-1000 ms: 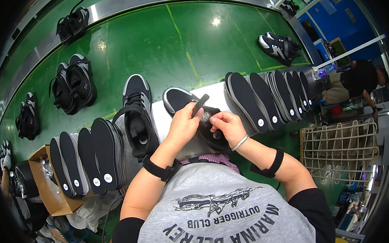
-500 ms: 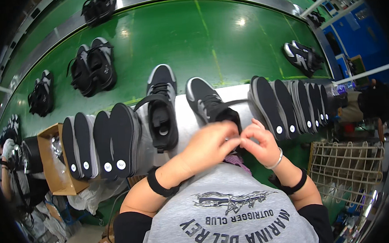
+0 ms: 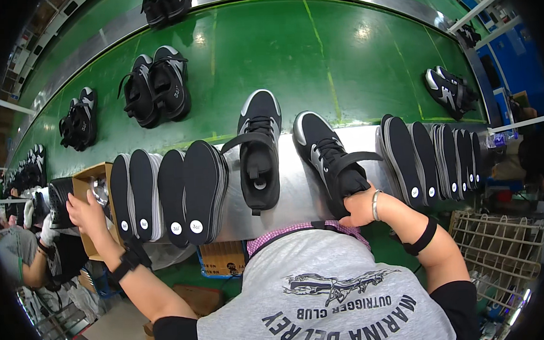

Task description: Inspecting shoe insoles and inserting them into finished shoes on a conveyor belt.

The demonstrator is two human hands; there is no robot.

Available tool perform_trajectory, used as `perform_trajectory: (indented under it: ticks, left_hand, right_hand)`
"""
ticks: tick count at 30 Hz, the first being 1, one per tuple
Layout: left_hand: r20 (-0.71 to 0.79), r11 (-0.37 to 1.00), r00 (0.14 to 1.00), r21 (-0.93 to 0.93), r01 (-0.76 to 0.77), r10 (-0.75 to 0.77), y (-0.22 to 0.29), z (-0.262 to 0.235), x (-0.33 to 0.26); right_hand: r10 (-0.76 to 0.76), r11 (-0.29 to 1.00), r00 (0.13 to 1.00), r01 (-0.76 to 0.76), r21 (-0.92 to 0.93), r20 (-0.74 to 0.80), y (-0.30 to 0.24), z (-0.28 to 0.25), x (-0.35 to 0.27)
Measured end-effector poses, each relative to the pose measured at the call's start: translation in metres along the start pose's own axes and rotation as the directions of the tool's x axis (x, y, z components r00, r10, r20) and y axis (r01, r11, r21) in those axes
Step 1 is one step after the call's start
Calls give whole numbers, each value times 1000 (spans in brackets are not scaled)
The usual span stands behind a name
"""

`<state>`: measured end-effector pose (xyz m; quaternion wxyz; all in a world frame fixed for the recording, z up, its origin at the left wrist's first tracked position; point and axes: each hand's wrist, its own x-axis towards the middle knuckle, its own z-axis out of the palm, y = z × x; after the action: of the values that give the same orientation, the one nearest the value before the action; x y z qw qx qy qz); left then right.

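My right hand point(image 3: 360, 205) grips the heel of a black sneaker point(image 3: 327, 158) with a grey toe, whose strap sticks out to the right. Some of its fingers are hidden at the shoe's collar. The matching sneaker point(image 3: 260, 147) stands to its left, with its opening toward me and its strap also loose. Far to the left, my left hand point(image 3: 88, 215) is open, fingers apart, over the edge of a cardboard box point(image 3: 94, 173). A dark stack point(image 3: 61, 202) lies just beyond its fingertips.
Stacked black insoles point(image 3: 205, 179) with round white labels stand left of the sneakers, and more insoles point(image 3: 401, 154) on the right. Other sneaker pairs point(image 3: 154, 87) sit on the green belt point(image 3: 265, 47). A wire rack point(image 3: 497, 238) is at right; a co-worker's gloved hand point(image 3: 46, 231) at far left.
My hands were together in front of the right sneaker's heel. The left has swung far left to the box; the right has taken hold of the sneaker's heel. The view has shifted slightly.
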<state>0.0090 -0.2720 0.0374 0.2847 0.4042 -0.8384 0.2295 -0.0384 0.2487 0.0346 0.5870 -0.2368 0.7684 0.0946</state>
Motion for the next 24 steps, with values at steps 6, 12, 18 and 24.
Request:
perform_trajectory:
  ticks: [6, 12, 18, 24]
  left_hand:
    - [363, 321, 594, -930, 180, 718, 126, -127, -68]
    - [-117, 42, 429, -938, -344, 896, 204, -140, -137]
    - [-102, 15, 490, -974, -228, 866, 240, -134, -149]
    - [307, 137, 483, -925, 355, 820, 253, -133, -165]
  right_hand:
    - [27, 998, 988, -18, 60, -149, 10, 17, -2]
    - [-19, 1000, 725, 13, -13, -689, -30, 6, -54]
    - [-292, 923, 321, 342, -178, -901, -49, -14, -31]
    - [-260, 963, 867, 266, -45, -425, -53, -31, 21]
